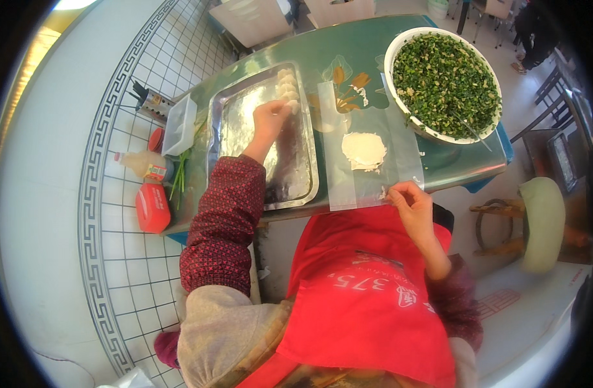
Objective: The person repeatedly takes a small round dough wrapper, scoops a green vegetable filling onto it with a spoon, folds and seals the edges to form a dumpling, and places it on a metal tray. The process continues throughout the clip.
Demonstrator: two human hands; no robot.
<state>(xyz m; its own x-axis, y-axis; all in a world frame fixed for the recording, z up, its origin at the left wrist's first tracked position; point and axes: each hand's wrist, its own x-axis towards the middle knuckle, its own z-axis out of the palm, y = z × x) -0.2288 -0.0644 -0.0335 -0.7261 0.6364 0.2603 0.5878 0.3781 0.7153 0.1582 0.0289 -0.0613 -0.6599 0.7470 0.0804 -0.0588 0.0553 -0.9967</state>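
Note:
My left hand (269, 123) reaches over a shiny metal tray (308, 169), its fingertips pinching a small pale dumpling (293, 105) at the near end of a row of several dumplings (286, 85). Off the near edge of a clear plastic sheet (342, 191), my right hand (412, 203) is raised with thumb and forefinger close together near a small white scrap (383, 192); whether it grips the scrap I cannot tell. On the sheet lies a stack of pale round dough wrappers (364, 149). Beyond it at the right stands a white bowl (389, 72) of chopped green filling (446, 85) with a metal utensil (472, 130).
Along the table's left side are a plastic container (180, 127), a sauce bottle (143, 165), a red box (152, 208), green stalks (179, 177) and a utensil holder (155, 105). Tiled wall borders that side. A large pale green gourd (543, 224) lies at the right.

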